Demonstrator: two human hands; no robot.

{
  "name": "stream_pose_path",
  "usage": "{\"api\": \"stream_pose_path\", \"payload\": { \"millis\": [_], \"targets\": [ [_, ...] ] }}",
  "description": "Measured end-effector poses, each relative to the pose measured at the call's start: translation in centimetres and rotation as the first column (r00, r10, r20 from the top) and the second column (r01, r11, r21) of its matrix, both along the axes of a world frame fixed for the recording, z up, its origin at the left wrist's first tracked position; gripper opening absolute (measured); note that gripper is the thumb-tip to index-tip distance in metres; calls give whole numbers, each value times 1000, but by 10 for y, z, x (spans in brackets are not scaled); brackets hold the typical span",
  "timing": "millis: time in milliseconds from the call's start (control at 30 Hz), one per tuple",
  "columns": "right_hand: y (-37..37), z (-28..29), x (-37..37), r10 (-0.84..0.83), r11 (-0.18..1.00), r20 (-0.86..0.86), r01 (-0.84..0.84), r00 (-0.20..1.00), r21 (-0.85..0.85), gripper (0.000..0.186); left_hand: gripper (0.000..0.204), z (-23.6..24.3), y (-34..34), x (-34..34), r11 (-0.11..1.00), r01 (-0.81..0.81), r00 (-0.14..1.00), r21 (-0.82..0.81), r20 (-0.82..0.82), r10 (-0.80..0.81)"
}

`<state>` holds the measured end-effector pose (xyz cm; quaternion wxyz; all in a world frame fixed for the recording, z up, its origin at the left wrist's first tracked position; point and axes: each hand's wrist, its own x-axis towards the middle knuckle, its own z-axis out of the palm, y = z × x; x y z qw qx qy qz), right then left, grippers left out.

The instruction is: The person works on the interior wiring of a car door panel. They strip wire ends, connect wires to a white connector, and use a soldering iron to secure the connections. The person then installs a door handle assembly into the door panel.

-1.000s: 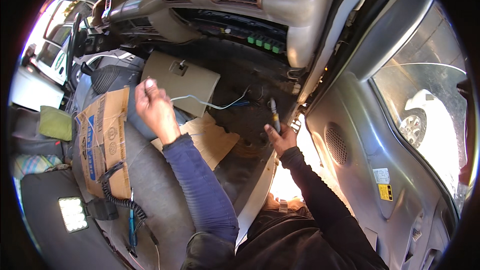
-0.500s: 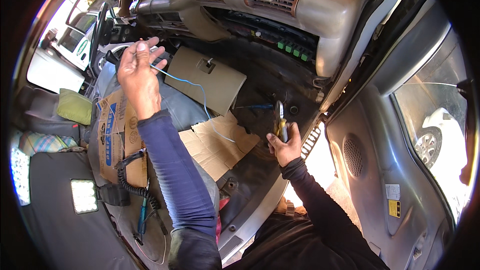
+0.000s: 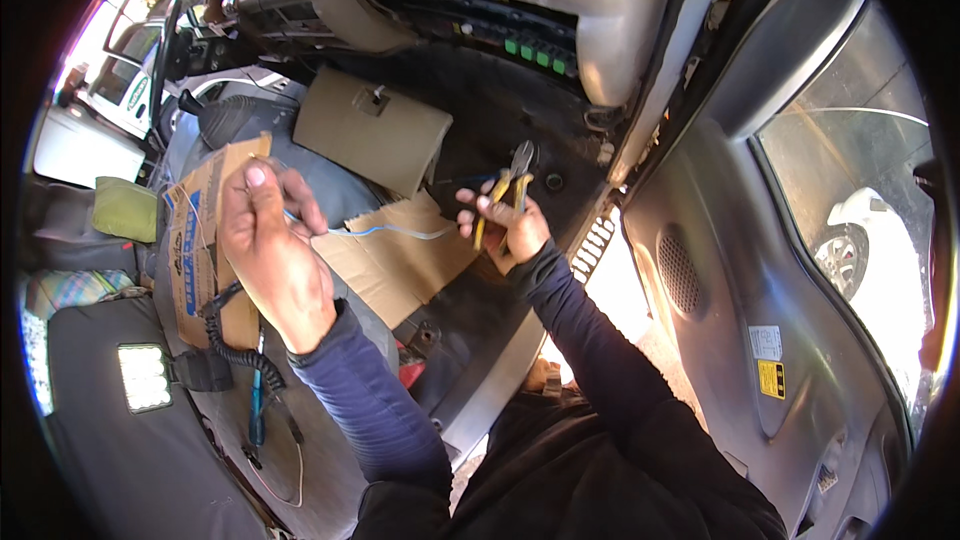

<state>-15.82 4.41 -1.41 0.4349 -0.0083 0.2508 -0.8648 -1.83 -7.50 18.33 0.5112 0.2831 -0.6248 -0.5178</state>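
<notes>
My left hand (image 3: 278,250) is raised over the seat, thumb and fingers closed on a thin pale-blue wire (image 3: 358,231) that trails right across a torn cardboard sheet (image 3: 395,270). My right hand (image 3: 510,225) holds side-cutting pliers (image 3: 521,168) with yellow-and-black handles spread apart and the head pointing up, over the dark floor. Beyond my hands lies a detached beige glovebox lid (image 3: 370,130). Left of my left hand a printed cardboard piece (image 3: 195,260) lies on the grey seat, with a coiled black cord (image 3: 225,350) and a blue-handled tool (image 3: 258,400).
The dashboard (image 3: 620,0) has an exposed recess with several green relays (image 3: 540,55). The open door (image 3: 720,270) stands at right. At far left are a lit lamp panel (image 3: 145,376), a green cushion (image 3: 124,208) and plaid cloth (image 3: 78,289). A white vehicle (image 3: 90,150) shows outside.
My left hand rose with the wire, then came down again. My right hand has brought the pliers up and left, nearer my left hand, and their handles are now spread wider.
</notes>
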Motion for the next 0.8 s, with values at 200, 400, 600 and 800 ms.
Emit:
{"api": "stream_pose_path", "payload": {
  "millis": [200,400,600,800],
  "targets": [
    [112,45,6,309,947,-482,-217,820,237,26,24,-83,74,5,887,301,851,350,321,-416],
    [170,30,50,252,887,-362,-65,897,456,34,41,-163,146,-2,168,578,614,798,-290,-734],
    [199,21,52,343,714,-374,20,862,700,35,36,-191,162,-11,472,687,443,553,196,-875],
    [220,32,44,336,566,-609,363,719,740,44,26,-179,153,-13,525,594,444,609,296,-846]
  ]
}}
